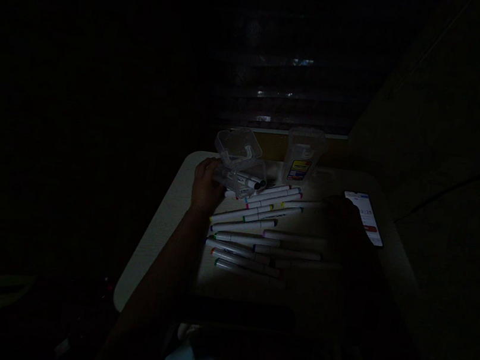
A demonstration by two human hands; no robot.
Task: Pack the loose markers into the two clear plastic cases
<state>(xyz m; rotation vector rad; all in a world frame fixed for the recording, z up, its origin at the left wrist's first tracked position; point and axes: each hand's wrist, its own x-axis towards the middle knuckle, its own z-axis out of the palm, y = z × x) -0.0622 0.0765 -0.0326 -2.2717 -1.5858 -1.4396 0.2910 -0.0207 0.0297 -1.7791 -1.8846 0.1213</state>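
Note:
My left hand is closed on the side of a small clear plastic box. The box's lid stands open, and a few dark-ended markers lie inside. To the right, my right hand is in deep shadow, its fingertips at the end of a white marker; they appear closed on it, though the fingers are hardly visible. Several white markers with coloured ends, such as an orange-ended marker, lie spread across the table between my forearms.
Behind the markers a clear plastic case with a yellow and blue label stands upright. A phone with its screen lit lies beside my right hand. A dark ridged surface rises beyond the table, and a cable runs at the right.

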